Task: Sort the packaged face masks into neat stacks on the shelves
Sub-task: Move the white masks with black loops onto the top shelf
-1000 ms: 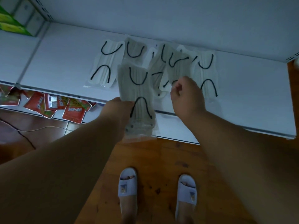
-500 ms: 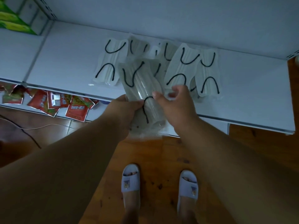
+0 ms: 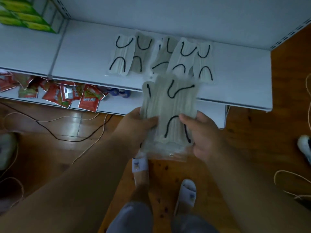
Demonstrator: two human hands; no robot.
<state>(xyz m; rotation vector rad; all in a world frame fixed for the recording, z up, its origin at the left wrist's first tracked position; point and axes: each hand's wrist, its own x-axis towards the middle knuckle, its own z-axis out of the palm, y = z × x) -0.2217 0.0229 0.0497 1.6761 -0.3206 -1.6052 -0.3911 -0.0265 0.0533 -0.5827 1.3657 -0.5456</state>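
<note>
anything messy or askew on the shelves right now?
Yes. The masks on the shelf lie in a loose overlapping row, several tilted, not stacked. On the lower shelf, red packets are strewn in a jumble. Both hands, left and right, hold a misaligned bundle.

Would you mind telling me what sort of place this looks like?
Probably a small shop: white metal shelving, packaged face masks laid out on it, red snack packets on the shelf below, green boxes alongside.

Single head-worn wide-angle view, aimed forward and steeply down. Close over left hand (image 3: 134, 126) and right hand (image 3: 204, 133); white shelf (image 3: 84, 52) just beyond, wooden floor (image 3: 168, 174) and slippers directly beneath.
</note>
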